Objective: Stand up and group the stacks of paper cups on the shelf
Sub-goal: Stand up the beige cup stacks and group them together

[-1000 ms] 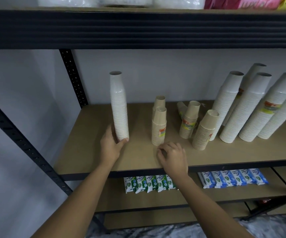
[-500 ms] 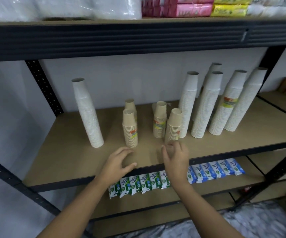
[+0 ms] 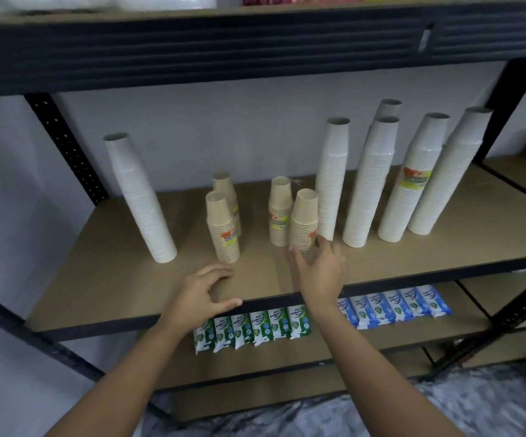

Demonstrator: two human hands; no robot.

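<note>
Right hand grips the short brown cup stack, just beside a tall white stack; left hand hovers spread, holding nothing.

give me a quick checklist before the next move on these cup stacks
1. right hand on the front short tan paper cup stack: ok, fingers round its base
2. that stack upright: ok
3. left hand free: ok, holds nothing
4. lone tall white paper cup stack grouped with the other tall white stacks: not ok, stands apart at left
5. left pair of tan stacks joined to it: not ok, a gap
</note>
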